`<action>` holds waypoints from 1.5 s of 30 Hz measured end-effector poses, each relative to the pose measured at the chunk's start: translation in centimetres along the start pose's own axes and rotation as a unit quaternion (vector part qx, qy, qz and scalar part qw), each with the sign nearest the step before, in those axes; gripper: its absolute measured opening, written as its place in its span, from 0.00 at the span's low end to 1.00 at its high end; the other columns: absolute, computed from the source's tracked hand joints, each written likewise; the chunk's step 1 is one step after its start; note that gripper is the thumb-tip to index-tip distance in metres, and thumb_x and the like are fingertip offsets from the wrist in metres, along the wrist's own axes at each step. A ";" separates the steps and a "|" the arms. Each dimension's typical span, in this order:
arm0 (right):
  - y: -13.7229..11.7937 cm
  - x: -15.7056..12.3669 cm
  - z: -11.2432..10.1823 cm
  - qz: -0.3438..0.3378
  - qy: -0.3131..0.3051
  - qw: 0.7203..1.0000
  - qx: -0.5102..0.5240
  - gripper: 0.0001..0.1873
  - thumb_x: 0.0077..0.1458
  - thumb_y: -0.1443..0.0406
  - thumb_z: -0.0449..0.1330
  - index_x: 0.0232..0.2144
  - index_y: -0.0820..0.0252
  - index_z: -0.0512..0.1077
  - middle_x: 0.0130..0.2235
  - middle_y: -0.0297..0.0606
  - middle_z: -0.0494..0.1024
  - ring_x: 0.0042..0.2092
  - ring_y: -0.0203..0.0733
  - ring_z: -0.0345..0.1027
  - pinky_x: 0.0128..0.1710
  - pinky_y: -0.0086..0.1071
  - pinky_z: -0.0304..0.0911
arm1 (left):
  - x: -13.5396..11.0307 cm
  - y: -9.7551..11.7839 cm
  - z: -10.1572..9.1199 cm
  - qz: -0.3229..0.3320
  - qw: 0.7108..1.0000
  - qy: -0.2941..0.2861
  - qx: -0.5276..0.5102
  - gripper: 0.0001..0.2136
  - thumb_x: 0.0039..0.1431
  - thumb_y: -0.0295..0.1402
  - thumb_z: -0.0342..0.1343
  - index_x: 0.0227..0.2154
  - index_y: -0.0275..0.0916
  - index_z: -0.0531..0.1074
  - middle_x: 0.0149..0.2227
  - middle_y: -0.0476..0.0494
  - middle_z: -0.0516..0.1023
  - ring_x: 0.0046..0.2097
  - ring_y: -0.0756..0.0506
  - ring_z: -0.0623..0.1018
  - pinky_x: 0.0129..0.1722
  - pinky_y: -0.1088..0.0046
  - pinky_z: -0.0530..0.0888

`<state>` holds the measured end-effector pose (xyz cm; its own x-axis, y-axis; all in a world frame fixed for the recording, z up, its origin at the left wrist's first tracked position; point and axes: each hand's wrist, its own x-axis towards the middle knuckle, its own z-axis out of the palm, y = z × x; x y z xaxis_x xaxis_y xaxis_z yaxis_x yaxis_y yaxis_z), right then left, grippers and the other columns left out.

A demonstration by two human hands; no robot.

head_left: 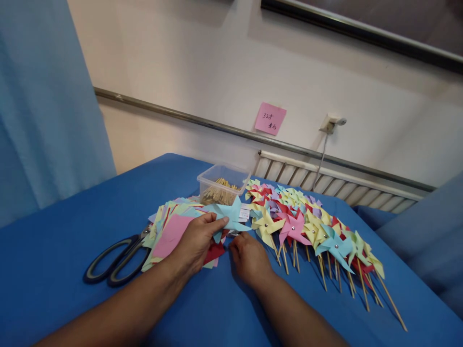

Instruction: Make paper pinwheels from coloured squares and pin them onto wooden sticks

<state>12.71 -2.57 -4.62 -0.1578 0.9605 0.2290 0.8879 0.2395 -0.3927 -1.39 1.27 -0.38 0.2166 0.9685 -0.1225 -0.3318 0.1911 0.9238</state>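
Two bare hands work a paper pinwheel over a blue-covered table.

Head view: the left hand pinches a folded light-blue paper pinwheel head between thumb and fingers, above a fanned stack of coloured paper squares. The right hand rests knuckles-up just beneath, fingers curled; whether it holds anything cannot be told. Finished pinwheels on wooden sticks lie just right. A loosened pinch could let the folds spring open; a careless wrist could scatter the row.

Two bare forearms, no sleeves, left hand, right hand, no rings or watch
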 end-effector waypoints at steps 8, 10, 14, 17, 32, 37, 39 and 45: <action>1.2 -0.5 0.3 -0.009 0.008 0.999 0.044 0.07 0.58 0.69 0.52 0.33 0.59 0.71 0.36 0.38 0.74 0.38 0.40 0.69 0.37 0.29 0.59 | 0.0 0.0 0.1 -0.004 1.000 0.008 0.001 0.11 0.45 0.34 0.65 0.24 0.35 0.70 0.21 0.49 0.74 0.21 0.52 0.71 0.22 0.77 0.66; 1.2 -0.4 0.4 -0.007 0.016 0.998 0.064 0.07 0.58 0.68 0.52 0.34 0.59 0.71 0.35 0.38 0.73 0.38 0.39 0.69 0.37 0.29 0.59 | 0.0 0.1 0.1 -0.001 1.000 0.008 0.000 0.10 0.45 0.34 0.65 0.23 0.35 0.70 0.20 0.49 0.74 0.21 0.52 0.71 0.22 0.77 0.66; 0.6 -0.3 0.6 -0.008 0.005 0.997 0.075 0.06 0.58 0.65 0.54 0.33 0.57 0.72 0.35 0.36 0.74 0.36 0.38 0.69 0.35 0.29 0.57 | 0.0 0.1 0.1 0.003 1.000 0.005 0.000 0.10 0.45 0.34 0.65 0.22 0.35 0.70 0.19 0.50 0.73 0.21 0.53 0.70 0.22 0.77 0.66; 0.2 -0.1 0.8 0.018 0.005 0.999 0.051 0.07 0.57 0.66 0.54 0.31 0.58 0.72 0.33 0.36 0.75 0.35 0.39 0.68 0.33 0.30 0.55 | 0.0 0.1 0.1 0.001 1.000 0.005 0.000 0.11 0.45 0.34 0.66 0.22 0.35 0.70 0.19 0.50 0.73 0.21 0.53 0.70 0.22 0.77 0.66; 1.8 -0.1 0.3 0.049 -0.064 0.989 0.126 0.06 0.54 0.70 0.57 0.28 0.58 0.73 0.34 0.32 0.74 0.36 0.35 0.70 0.35 0.26 0.58 | -0.2 0.2 0.2 -0.007 1.000 0.006 -0.003 0.10 0.43 0.35 0.66 0.23 0.35 0.72 0.21 0.47 0.76 0.24 0.50 0.74 0.24 0.75 0.69; 2.0 0.0 0.5 0.059 -0.046 0.990 0.123 0.06 0.52 0.72 0.57 0.28 0.58 0.72 0.32 0.32 0.74 0.36 0.35 0.69 0.35 0.25 0.58 | -0.2 0.2 0.3 -0.006 1.000 0.006 -0.006 0.10 0.44 0.34 0.66 0.22 0.35 0.72 0.21 0.48 0.76 0.23 0.50 0.73 0.25 0.76 0.69; 2.1 0.0 0.5 0.060 -0.035 0.990 0.120 0.06 0.51 0.73 0.57 0.27 0.58 0.72 0.32 0.32 0.74 0.35 0.35 0.68 0.35 0.25 0.58 | -0.2 0.2 0.3 -0.005 1.000 0.005 -0.004 0.10 0.44 0.34 0.66 0.22 0.35 0.72 0.21 0.48 0.75 0.23 0.50 0.73 0.24 0.76 0.68; 2.1 -0.2 0.3 0.066 0.001 0.990 0.123 0.06 0.53 0.72 0.55 0.30 0.60 0.71 0.31 0.33 0.73 0.33 0.35 0.67 0.33 0.26 0.58 | -0.2 0.3 0.3 -0.005 1.000 0.001 -0.007 0.10 0.45 0.34 0.66 0.22 0.36 0.70 0.20 0.49 0.74 0.22 0.51 0.72 0.24 0.76 0.68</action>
<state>14.49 -2.24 -5.72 -0.0469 0.9855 0.1631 0.7680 0.1400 -0.6249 -1.29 1.13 0.02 0.2184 0.9668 -0.1324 -0.3427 0.2031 0.9172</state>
